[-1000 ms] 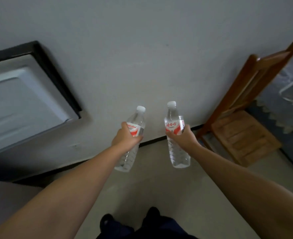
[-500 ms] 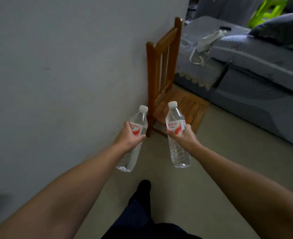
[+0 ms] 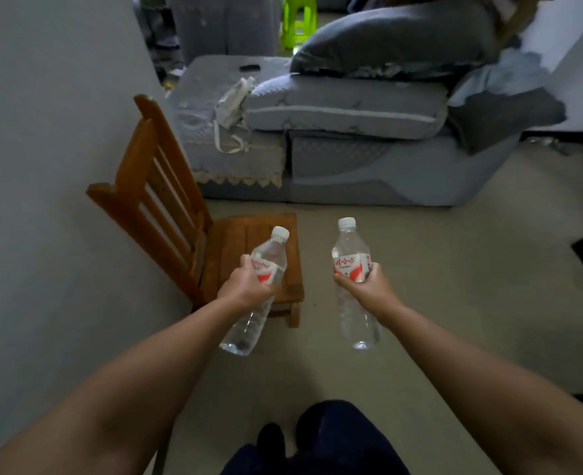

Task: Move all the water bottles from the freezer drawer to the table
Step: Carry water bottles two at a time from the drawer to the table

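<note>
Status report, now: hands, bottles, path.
Left hand grips tilted bottle. Right hand grips upright bottle. No table in view. Wooden chair ahead-left.

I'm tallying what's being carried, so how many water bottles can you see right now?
2. One bottle is in the left hand, one bottle in the right hand. No others show.

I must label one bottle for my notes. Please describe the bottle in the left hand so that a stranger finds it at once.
Start at the small brown wooden chair against the grey wall. In front of its seat, the left hand grips a clear plastic water bottle with a red-and-white label. Unlike the upright matching bottle in the right hand, it tilts, cap leaning right.
</note>
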The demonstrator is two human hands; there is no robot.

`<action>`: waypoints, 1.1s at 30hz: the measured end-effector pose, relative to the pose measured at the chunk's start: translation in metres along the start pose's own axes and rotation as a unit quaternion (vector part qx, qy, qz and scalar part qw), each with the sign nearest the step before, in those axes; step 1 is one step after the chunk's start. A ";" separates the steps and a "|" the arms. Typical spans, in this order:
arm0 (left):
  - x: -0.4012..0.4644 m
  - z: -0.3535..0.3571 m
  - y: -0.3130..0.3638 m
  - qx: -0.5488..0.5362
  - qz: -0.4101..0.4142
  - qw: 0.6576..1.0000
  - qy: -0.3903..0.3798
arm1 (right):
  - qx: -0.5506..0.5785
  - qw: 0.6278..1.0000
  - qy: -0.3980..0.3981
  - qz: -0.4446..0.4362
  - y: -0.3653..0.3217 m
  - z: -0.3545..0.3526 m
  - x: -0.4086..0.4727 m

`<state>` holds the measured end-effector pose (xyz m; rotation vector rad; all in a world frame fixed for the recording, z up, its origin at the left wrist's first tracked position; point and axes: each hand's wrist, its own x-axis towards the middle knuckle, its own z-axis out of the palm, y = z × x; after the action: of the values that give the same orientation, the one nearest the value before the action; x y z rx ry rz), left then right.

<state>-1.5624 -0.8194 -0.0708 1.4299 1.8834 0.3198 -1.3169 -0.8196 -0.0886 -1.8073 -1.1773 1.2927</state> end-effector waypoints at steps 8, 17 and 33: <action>0.080 0.071 0.119 0.056 0.071 0.992 -0.090 | 0.041 0.992 0.109 0.048 0.033 -0.099 0.071; 0.170 0.165 0.295 0.140 0.109 0.975 -0.133 | 0.048 0.980 0.182 0.064 0.050 -0.263 0.152; 0.286 0.352 0.562 0.210 0.285 0.896 -0.267 | 0.168 0.882 0.395 0.196 0.116 -0.478 0.237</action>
<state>-0.9464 -0.4439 -0.0978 2.0975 1.0922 -0.2213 -0.8009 -0.6452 -0.1227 -2.0411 -0.1340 0.7266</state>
